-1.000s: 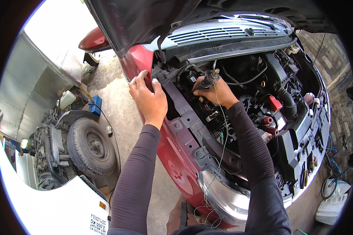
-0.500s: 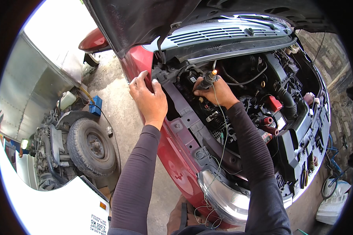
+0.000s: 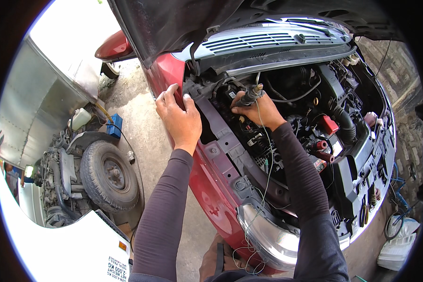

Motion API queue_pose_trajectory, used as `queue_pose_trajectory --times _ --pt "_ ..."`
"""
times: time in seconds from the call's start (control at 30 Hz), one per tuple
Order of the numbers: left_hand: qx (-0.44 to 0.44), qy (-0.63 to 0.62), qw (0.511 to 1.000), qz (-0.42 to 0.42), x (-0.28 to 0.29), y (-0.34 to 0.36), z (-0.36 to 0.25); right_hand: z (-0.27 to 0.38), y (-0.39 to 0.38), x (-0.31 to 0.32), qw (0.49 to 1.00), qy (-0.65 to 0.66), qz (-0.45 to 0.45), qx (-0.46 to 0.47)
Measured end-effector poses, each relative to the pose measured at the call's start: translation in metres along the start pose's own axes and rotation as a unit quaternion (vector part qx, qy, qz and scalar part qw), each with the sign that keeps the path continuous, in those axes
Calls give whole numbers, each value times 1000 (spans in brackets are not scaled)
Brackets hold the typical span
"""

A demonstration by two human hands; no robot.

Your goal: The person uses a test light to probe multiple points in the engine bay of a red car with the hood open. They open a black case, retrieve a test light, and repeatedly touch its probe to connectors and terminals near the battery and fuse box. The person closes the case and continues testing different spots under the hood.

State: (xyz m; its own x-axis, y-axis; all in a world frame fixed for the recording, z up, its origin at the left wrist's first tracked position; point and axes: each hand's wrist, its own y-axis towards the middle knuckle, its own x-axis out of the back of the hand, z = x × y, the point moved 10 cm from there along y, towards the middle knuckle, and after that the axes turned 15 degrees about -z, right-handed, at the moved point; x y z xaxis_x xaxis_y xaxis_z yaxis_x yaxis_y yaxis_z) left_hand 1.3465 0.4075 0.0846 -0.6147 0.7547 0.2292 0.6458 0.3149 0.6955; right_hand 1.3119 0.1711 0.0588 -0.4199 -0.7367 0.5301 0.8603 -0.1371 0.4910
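Observation:
My right hand [image 3: 263, 113] is closed around a dark test light [image 3: 250, 97] with a small bulb at its upper end, held over black electrical parts at the near left side of the engine bay. Its probe tip is hidden. A thin green wire [image 3: 269, 176] runs from it past my right forearm to loose coils by the headlight [image 3: 270, 235]. My left hand [image 3: 179, 117] rests on the edge of the red fender [image 3: 209, 199], fingers apart and holding nothing. The bulb shows no bright glow.
The raised hood [image 3: 174, 28] hangs overhead. A red battery terminal cover [image 3: 329, 124] and a black intake hose [image 3: 345, 124] lie right of my right forearm. On the left are a wheel [image 3: 109, 176], a blue box [image 3: 114, 126] and a white vehicle panel [image 3: 75, 249].
The test light's bulb glowed orange before and is now unlit or very dim. Both hands have hardly moved.

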Motion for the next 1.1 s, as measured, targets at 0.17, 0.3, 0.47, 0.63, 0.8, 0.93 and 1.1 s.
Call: queue_pose_trajectory --times 0.17,0.3,0.47,0.63,0.8,0.93,1.1 --pt "-29 12 999 -37 4 1 -3 0 0 -1 1000 -6 3 -12" --pt "-36 16 999 -38 4 0 -3 1 1 -1 1000 -23 -5 -6" --pt "-36 18 998 -38 4 0 -4 -1 2 -2 1000 -12 -10 -27" --pt "-36 10 998 -42 5 0 -4 3 2 -2 999 -30 -10 -5" --pt "-39 9 998 -45 5 0 -4 -1 2 -3 999 -17 0 -35" --pt "-36 9 998 -44 5 1 -4 -1 2 -4 999 -28 4 -38" --pt "-36 8 998 -50 6 0 -6 -5 2 -5 1000 -15 -12 -8"
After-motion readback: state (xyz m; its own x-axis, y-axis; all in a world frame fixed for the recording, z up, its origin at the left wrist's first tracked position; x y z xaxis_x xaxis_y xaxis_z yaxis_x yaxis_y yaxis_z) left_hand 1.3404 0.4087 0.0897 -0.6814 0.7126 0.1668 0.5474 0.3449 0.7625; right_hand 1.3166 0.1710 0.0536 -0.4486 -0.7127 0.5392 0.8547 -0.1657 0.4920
